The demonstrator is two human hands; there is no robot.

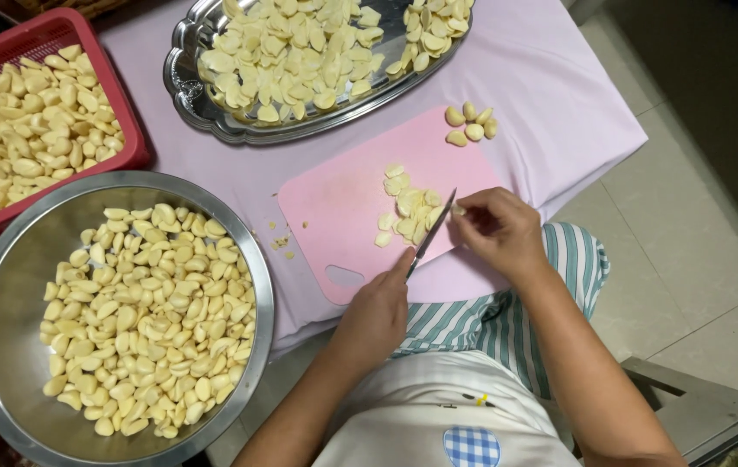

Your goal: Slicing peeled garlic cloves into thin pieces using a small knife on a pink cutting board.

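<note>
Garlic clove [458,210] sits on the board [334,207] — our right hand [499,232] pinches it, our left hand [379,313] grips the knife [432,233]. Slices [405,212] lie beside; four cloves [471,125] remain whole — many more in the bowl [6,285].

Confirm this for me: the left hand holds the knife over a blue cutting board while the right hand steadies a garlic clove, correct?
Not quite: the cutting board is pink, not blue, as the head view shows. The rest stands: the left hand holds the knife over it, and the right hand steadies a garlic clove at the blade.
</note>
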